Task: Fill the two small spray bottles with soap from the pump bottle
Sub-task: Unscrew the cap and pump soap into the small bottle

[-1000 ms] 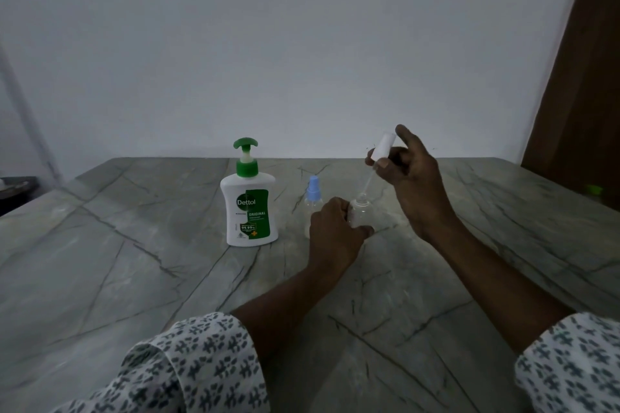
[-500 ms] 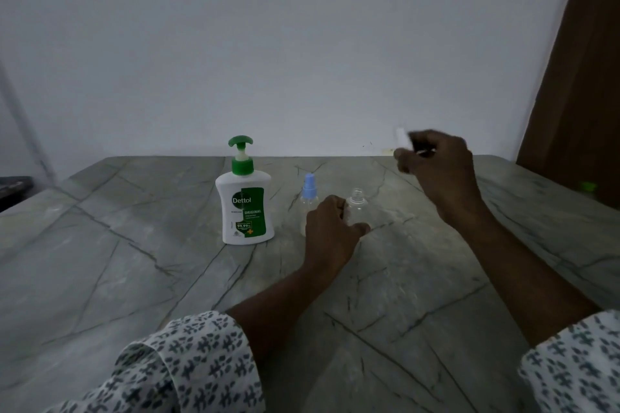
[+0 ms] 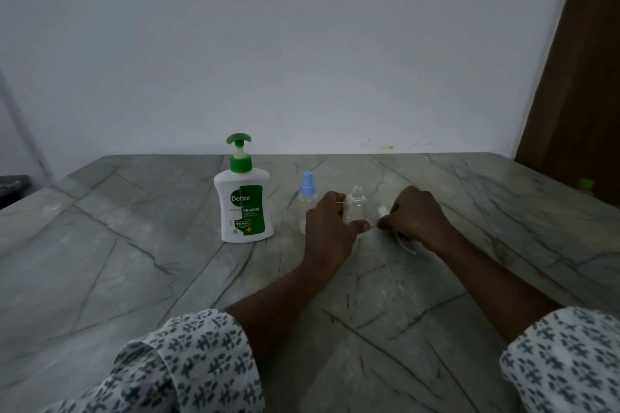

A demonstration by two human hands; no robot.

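Observation:
A white pump bottle [image 3: 243, 208] with a green pump head stands upright on the marble table [image 3: 134, 271]. To its right stands a small clear spray bottle with a blue cap [image 3: 307, 201]. Beside that, a second small clear bottle [image 3: 356, 204] stands uncapped, its neck open. My left hand [image 3: 330, 231] grips this open bottle at its lower body. My right hand [image 3: 414, 218] rests low on the table just right of it, closed around the white spray cap [image 3: 383, 210], whose thin dip tube [image 3: 404, 245] trails out under the hand.
A white wall rises behind the table's far edge. A brown wooden door [image 3: 577, 77] stands at the right, with a small green-topped object [image 3: 586, 183] near its foot. A dark object [image 3: 11, 184] lies beyond the table's left edge.
My right hand pulled the white spray cap and its tube out of the clear bottle, swung it right, then lowered it to the table beside the bottle. My left hand stayed on the bottle.

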